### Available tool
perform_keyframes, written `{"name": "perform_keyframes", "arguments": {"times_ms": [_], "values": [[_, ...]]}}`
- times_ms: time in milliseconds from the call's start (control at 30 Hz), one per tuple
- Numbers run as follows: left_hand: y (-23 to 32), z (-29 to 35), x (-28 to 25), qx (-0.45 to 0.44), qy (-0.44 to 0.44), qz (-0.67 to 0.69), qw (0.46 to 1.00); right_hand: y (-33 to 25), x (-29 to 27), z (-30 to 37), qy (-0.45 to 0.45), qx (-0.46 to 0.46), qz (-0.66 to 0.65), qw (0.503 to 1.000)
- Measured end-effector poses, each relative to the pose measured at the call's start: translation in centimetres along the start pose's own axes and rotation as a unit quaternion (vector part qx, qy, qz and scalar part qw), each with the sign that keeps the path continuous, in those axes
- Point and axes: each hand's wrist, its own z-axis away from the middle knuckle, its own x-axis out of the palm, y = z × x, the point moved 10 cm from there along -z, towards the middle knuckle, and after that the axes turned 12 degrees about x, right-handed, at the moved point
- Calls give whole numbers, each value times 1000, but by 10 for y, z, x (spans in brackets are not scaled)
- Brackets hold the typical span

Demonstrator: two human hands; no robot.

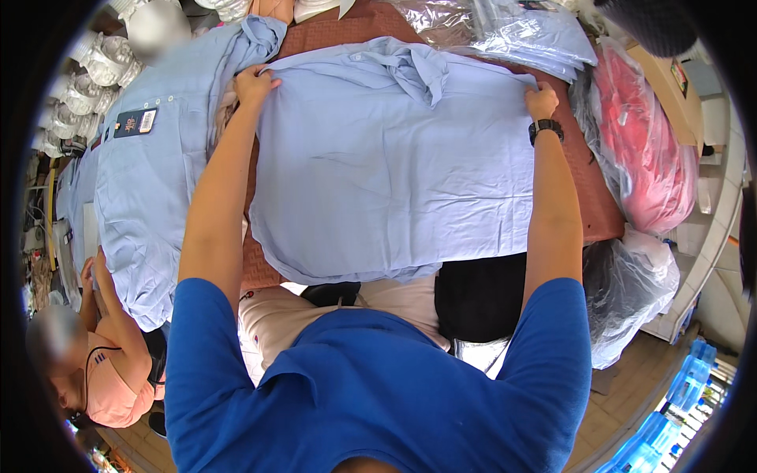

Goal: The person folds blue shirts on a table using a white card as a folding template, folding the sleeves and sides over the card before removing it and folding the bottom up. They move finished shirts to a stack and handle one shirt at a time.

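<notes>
A light blue shirt [378,165] lies spread out in front of me, its collar [422,71] at the far edge and its lower end hanging toward my lap. My left hand [254,85] pinches the far left corner of the cloth. At the far right corner, my right hand [542,101] grips the shirt too, a black watch on that wrist. Between the hands the fabric is stretched fairly flat, with a few creases on the right half. Both arms reach out straight.
Light blue shirts, one bearing a dark tag [136,123], lie at left on the brown-covered table [595,193]. Bagged blue shirts [536,35] rest at the back. A bagged red bundle [643,134] and a cardboard box [670,91] stand right. Another person [118,370] sits lower left.
</notes>
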Motion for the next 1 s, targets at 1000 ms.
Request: {"name": "perform_keyframes", "arguments": {"times_ms": [1000], "values": [[51,426,-117,-232,51,334,912,210,-180,269,-216,244,-67,943]]}}
